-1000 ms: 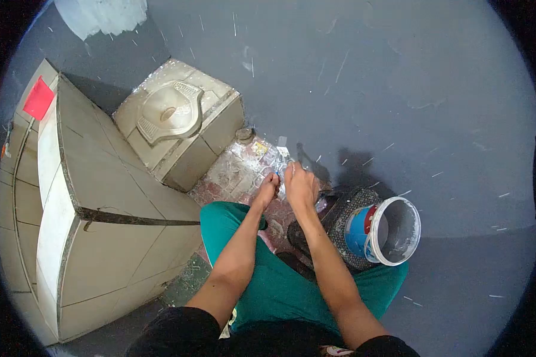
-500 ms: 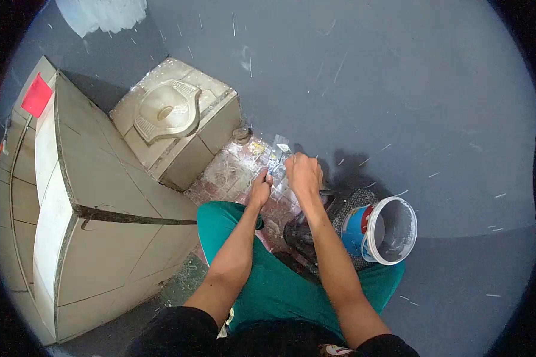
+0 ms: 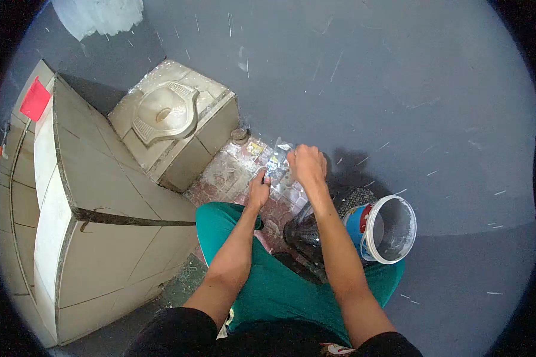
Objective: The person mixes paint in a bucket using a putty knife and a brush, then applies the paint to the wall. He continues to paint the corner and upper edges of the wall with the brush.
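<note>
My left hand (image 3: 258,190) is closed round the lower end of a flat, shiny tool that looks like a putty knife (image 3: 277,159), its blade pointing away from me. Close by on the right, my right hand (image 3: 308,165) has its fingers curled at the blade's side. Whatever the right fingers may grip is hidden from me. Both hands are above a tiled floor (image 3: 226,166) smeared with white. Near my right knee a white-rimmed bucket (image 3: 372,235) is tipped toward me, with white residue inside.
A squat toilet (image 3: 167,110) on a raised tiled block stands ahead to the left. A tiled partition (image 3: 119,178) with a red scoop-like object (image 3: 36,99) on it rises at left. The grey wall (image 3: 435,119) is on the right. A small round object (image 3: 240,136) sits by the block.
My right hand has shifted slightly right and up, away from my left hand, so more of the blade shows. The left hand has hardly moved.
</note>
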`<move>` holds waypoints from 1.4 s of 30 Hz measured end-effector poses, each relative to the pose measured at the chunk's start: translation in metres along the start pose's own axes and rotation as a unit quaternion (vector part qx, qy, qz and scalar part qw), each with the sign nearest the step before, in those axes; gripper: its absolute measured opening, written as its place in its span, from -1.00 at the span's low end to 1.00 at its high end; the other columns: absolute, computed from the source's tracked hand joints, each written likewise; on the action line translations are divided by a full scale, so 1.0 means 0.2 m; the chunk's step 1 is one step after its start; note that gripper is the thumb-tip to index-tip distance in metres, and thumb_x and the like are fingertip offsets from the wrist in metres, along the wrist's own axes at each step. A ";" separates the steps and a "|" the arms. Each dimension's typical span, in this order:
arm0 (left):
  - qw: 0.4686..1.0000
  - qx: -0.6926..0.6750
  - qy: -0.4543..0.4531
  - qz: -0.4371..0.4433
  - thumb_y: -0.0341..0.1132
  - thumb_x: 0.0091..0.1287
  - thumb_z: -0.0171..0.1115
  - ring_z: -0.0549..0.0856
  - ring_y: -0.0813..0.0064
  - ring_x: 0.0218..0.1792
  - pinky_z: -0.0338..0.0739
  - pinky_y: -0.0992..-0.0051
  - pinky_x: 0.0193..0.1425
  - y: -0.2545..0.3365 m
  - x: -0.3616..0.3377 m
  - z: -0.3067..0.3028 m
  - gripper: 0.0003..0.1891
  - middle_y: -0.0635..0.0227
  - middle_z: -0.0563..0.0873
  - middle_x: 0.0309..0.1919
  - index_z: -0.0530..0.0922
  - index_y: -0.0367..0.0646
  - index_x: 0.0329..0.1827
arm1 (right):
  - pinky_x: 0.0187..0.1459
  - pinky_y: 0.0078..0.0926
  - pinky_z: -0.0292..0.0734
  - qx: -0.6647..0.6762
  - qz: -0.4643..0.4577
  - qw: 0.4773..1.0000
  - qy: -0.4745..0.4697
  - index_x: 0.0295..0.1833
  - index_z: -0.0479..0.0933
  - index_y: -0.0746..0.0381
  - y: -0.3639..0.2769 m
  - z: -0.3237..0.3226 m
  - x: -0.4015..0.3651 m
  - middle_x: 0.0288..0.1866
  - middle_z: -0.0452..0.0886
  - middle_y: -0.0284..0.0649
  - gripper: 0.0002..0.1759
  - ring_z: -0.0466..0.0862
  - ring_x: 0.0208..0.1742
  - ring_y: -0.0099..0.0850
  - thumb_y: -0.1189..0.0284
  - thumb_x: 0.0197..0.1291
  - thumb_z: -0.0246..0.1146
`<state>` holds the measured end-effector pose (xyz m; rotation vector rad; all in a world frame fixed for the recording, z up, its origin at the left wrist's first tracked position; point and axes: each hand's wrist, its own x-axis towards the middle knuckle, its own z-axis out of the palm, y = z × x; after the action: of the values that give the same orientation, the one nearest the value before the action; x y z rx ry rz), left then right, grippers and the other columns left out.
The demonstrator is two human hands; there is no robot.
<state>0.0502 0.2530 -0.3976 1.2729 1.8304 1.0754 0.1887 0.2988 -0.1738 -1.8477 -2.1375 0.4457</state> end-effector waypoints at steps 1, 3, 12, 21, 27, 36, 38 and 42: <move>1.000 0.000 -0.002 0.010 -0.27 0.44 0.13 0.65 -0.20 0.10 0.49 0.09 0.22 0.01 0.00 -0.01 -0.59 -0.21 0.69 0.04 0.55 -0.20 0.30 | -0.07 0.09 0.63 -0.003 -0.003 1.000 -0.006 -0.24 0.69 0.36 0.00 -0.01 0.01 -0.27 0.70 0.25 -0.61 0.73 -0.15 0.21 0.20 0.30 0.24; 0.999 0.008 -0.016 0.036 -0.30 0.42 0.14 0.65 -0.23 0.04 0.50 0.06 0.17 0.03 -0.02 0.00 -0.64 -0.23 0.70 -0.05 0.57 -0.19 0.24 | -0.06 0.08 0.63 -0.009 -0.002 1.000 -0.014 -0.21 0.69 0.36 0.02 -0.01 0.03 -0.26 0.70 0.25 -0.61 0.73 -0.13 0.20 0.19 0.31 0.23; 1.000 0.006 -0.025 0.003 -0.18 0.50 0.07 0.65 -0.23 -0.13 0.52 0.06 0.00 -0.03 0.00 0.04 -0.68 -0.16 0.71 -0.22 0.57 -0.21 0.12 | -0.05 0.10 0.57 0.143 0.101 0.976 0.128 -0.14 0.65 0.39 0.07 0.16 0.03 -0.23 0.69 0.26 -0.55 0.70 -0.10 0.24 0.16 0.40 0.13; 0.753 -0.540 -0.224 -0.301 -0.06 0.62 -0.13 0.22 0.66 -0.68 0.09 0.56 -0.68 0.03 0.05 -0.02 -0.68 0.51 0.34 -0.58 0.42 -0.08 -0.19 | -0.17 -0.03 0.51 0.264 0.134 0.942 0.156 -0.23 0.62 0.44 0.32 0.44 -0.03 -0.35 0.66 0.21 -0.49 0.71 -0.24 0.17 0.12 0.44 0.13; 0.661 -0.631 -0.281 -0.295 -0.02 0.64 -0.20 0.21 0.66 -0.70 0.04 0.59 -0.70 0.04 0.03 -0.06 -0.64 0.52 0.30 -0.61 0.40 -0.08 -0.20 | -0.04 0.02 0.58 0.193 0.079 0.969 0.129 -0.07 0.68 0.33 0.22 0.33 -0.12 -0.23 0.70 0.23 -0.53 0.71 -0.10 0.21 0.10 0.42 0.13; 0.671 -0.607 -0.337 -0.261 -0.01 0.62 -0.17 0.17 0.67 -0.71 0.02 0.60 -0.70 0.09 0.01 -0.09 -0.64 0.54 0.29 -0.62 0.40 -0.06 -0.25 | -0.03 0.13 0.60 0.073 0.062 0.995 0.029 -0.05 0.71 0.24 0.07 0.15 -0.12 -0.22 0.71 0.21 -0.59 0.69 -0.12 0.26 0.13 0.35 0.16; 0.686 -0.591 -0.335 -0.260 0.00 0.61 -0.14 0.16 0.68 -0.71 0.02 0.60 -0.69 0.08 0.00 -0.09 -0.64 0.55 0.28 -0.62 0.40 -0.05 -0.26 | -0.04 0.12 0.60 0.056 0.049 0.997 0.022 -0.12 0.72 0.25 0.07 0.12 -0.10 -0.23 0.71 0.21 -0.61 0.70 -0.13 0.26 0.15 0.31 0.19; 0.714 -0.566 -0.330 -0.246 0.00 0.60 -0.09 0.15 0.70 -0.71 0.01 0.61 -0.69 0.08 0.00 -0.08 -0.64 0.57 0.26 -0.64 0.40 -0.04 -0.29 | -0.06 0.11 0.61 0.046 0.049 0.998 0.008 -0.24 0.72 0.30 0.04 -0.01 -0.03 -0.26 0.70 0.22 -0.63 0.70 -0.15 0.25 0.19 0.23 0.23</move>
<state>0.0437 0.2514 -0.3767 0.2654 0.5872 0.9475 0.1977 0.2941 -0.1759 -1.9037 -1.9886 0.5392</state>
